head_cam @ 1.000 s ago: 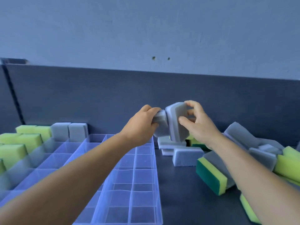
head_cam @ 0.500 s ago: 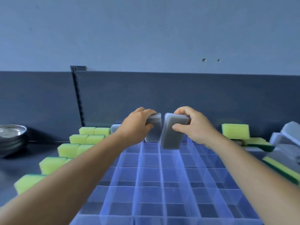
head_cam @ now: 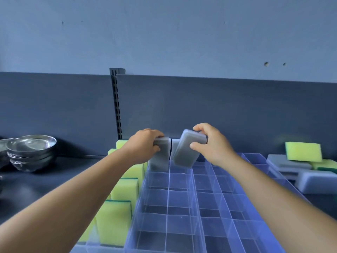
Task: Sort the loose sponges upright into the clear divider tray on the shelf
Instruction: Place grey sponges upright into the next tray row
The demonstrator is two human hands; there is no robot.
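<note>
The clear divider tray (head_cam: 193, 201) fills the lower middle of the view. Several yellow-green sponges (head_cam: 125, 190) stand upright in its left column. My left hand (head_cam: 145, 146) grips a grey sponge (head_cam: 160, 159) that stands upright at the tray's far end. My right hand (head_cam: 209, 143) holds a second grey sponge (head_cam: 186, 152), tilted, just above the far compartments to the right of the first. Another grey sponge (head_cam: 175, 145) shows between the two, mostly hidden.
Loose grey sponges (head_cam: 317, 181) and yellow-green ones (head_cam: 303, 151) lie piled right of the tray. A stack of steel bowls (head_cam: 31, 152) sits on the dark shelf at left. A slotted upright (head_cam: 116, 105) runs up the dark back panel.
Both hands have carried the grey sponges left from the loose pile to the tray's far end and lowered them. The left sponge now stands in the tray. The camera has turned left.
</note>
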